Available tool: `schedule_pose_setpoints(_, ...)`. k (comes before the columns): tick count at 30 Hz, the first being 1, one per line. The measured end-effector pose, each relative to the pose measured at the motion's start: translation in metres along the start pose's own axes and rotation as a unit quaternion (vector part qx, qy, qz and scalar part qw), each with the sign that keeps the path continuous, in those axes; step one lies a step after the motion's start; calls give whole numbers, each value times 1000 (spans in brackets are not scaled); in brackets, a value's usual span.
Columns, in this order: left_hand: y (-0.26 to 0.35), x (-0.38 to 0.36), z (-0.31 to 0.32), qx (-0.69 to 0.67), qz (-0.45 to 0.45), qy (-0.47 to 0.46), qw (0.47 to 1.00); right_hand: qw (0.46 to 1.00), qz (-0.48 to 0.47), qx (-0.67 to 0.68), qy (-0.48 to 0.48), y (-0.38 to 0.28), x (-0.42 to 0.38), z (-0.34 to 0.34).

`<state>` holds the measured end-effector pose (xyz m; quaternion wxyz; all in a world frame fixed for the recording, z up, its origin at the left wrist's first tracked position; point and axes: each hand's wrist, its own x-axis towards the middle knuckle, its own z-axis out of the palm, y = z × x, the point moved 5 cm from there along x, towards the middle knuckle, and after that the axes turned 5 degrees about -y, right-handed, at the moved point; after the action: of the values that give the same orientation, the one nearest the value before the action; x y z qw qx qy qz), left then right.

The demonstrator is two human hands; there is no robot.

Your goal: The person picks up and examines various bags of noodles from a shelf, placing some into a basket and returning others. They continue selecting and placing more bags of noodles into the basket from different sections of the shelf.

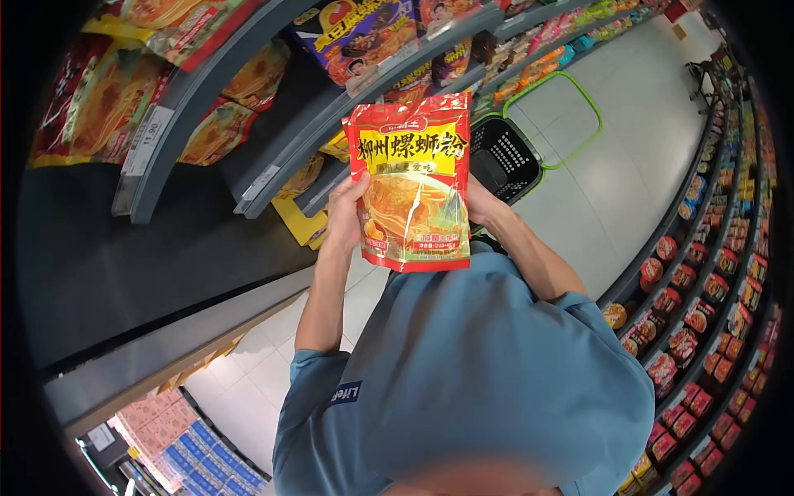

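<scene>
A red and yellow packet of instant rice noodles (413,186), printed with large black Chinese characters and a picture of noodles, is held upright in front of my chest. My left hand (346,205) grips its left edge, the thumb on the front and the other fingers behind. At the right edge, my right hand (481,200) holds the packet too, its fingers largely hidden behind it. The front of the packet faces me, with a bright glare streak down the middle.
Beyond the packet stands a black shopping basket (517,161) with a green handle (597,112). Shelves at upper left hold noodle packets (116,99), a purple packet (351,37) and a price tag (147,140). Cup and bowl noodles (682,343) line the right shelves. Tiled floor (628,107) runs between.
</scene>
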<state>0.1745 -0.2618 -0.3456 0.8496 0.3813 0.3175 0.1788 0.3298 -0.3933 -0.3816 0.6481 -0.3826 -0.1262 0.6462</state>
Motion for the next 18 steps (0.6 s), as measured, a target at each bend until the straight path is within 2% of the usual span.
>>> schedule_pose_setpoints(3,-18,4,-5,-30,-26,18,999,999,-9,-42,10,3,-7,-7)
schedule_pose_setpoints(5,-29,7,-7,-34,-31,46,998,986,-12,157,-61,-2,-14,-5)
schedule_pose_setpoints(7,-40,10,-10,-38,-31,78,996,997,-46,52,-21,-9,-30,-5)
schedule_pose_setpoints(9,-53,11,-12,-100,-37,120,987,993,-114,15,-38,-4,-34,-11)
schedule_pose_setpoints(13,-54,8,-9,-76,-14,130,988,994,-94,-48,-32,-2,-42,-14)
schedule_pose_setpoints(15,-49,6,-8,-40,-4,127,991,997,-10,-65,-29,2,-41,-14)
schedule_pose_setpoints(18,-48,5,-12,15,15,136,991,999,15,-15,-26,12,-38,-18)
